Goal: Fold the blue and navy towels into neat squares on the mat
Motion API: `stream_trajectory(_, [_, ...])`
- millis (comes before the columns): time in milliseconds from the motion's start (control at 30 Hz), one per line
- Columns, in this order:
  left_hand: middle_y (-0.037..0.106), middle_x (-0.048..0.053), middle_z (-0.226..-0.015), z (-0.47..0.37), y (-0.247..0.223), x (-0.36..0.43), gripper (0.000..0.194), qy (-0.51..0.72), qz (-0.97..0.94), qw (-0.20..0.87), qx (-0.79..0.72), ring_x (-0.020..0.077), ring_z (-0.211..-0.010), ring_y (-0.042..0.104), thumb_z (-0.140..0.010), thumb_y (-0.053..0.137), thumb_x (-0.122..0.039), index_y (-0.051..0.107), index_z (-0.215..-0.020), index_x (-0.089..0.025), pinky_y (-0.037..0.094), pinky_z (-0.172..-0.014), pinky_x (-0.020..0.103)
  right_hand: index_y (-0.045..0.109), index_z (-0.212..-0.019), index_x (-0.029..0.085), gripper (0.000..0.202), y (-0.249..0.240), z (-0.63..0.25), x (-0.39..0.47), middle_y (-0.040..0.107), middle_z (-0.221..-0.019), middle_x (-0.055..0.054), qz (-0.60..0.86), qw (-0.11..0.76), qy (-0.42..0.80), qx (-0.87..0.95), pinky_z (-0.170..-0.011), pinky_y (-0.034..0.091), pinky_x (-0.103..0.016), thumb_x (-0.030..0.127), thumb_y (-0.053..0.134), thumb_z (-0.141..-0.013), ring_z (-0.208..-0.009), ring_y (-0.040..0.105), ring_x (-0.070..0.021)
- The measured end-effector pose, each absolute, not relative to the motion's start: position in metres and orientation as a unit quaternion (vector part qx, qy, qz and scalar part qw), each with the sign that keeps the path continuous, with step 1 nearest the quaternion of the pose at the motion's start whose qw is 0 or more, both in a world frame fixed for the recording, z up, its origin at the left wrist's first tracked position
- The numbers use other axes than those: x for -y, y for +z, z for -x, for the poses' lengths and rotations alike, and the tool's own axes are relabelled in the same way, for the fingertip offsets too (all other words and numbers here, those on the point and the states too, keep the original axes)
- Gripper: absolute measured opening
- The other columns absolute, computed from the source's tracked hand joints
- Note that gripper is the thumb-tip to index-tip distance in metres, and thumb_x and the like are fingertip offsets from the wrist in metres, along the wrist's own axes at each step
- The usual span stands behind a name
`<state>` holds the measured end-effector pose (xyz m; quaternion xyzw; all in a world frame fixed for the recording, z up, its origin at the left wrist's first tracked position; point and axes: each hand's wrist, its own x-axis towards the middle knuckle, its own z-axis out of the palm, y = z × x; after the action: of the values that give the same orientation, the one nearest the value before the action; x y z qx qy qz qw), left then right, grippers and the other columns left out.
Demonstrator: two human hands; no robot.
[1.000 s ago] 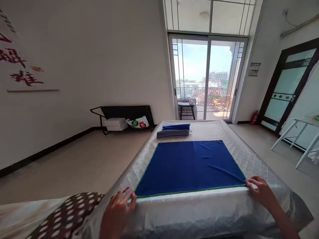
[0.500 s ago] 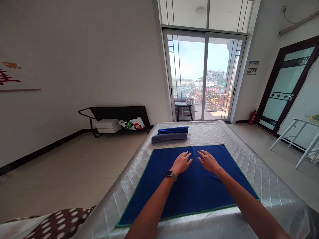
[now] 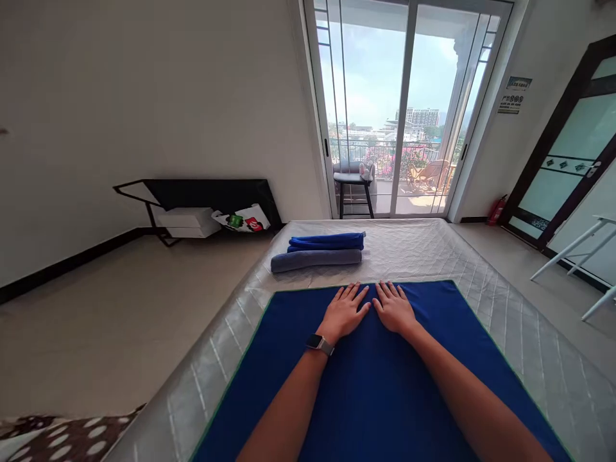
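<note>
Matt blue cloth [image 3: 380,378], smooth; around it, the mattress [image 3: 500,295] has a silvery, quilted sheen; beyond the cloth, rolled towels [image 3: 317,258] look soft and matt.

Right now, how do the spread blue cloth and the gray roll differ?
The blue cloth lies flat and wide; the gray roll is narrow and rounded. The blue cloth shows a green edge, the gray roll none. The left hand and right hand are on the blue cloth, neither on the gray roll. Both items share the mattress.
</note>
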<state>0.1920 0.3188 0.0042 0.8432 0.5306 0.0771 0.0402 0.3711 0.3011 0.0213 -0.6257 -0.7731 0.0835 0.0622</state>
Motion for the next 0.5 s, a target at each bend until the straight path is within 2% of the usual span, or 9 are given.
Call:
stream_trajectory(367, [0.031,0.005,-0.163,-0.182,-0.001,-0.326,0.059,0.060,-0.836,0.019,-0.545,0.0240,-0.152,0.024,-0.103,0.024,-0.052,0.035,-0.155,-0.025,0.021,-0.124,0.046,0.025,-0.159,0.017,0.062,0.025,-0.372,-0.301,0.023,-0.165,-0.004,0.619,0.052,0.093,0.778,-0.124,0.009,-0.041,0.044,0.020,-0.104,-0.154,0.012,-0.0189])
stream_trajectory(500, [0.028,0.002,-0.164,-0.170,-0.005,-0.332,0.060,0.056,-0.842,0.037,-0.536,0.0249,-0.153,0.021,-0.102,0.025,-0.056,0.033,-0.156,-0.031,0.017,-0.125,0.047,0.024,-0.160,0.018,0.062,0.025,-0.378,-0.304,0.022,-0.165,-0.004,0.621,0.055,0.099,0.776,-0.124,0.008,-0.041,0.045,0.017,-0.104,-0.154,0.012,-0.0187])
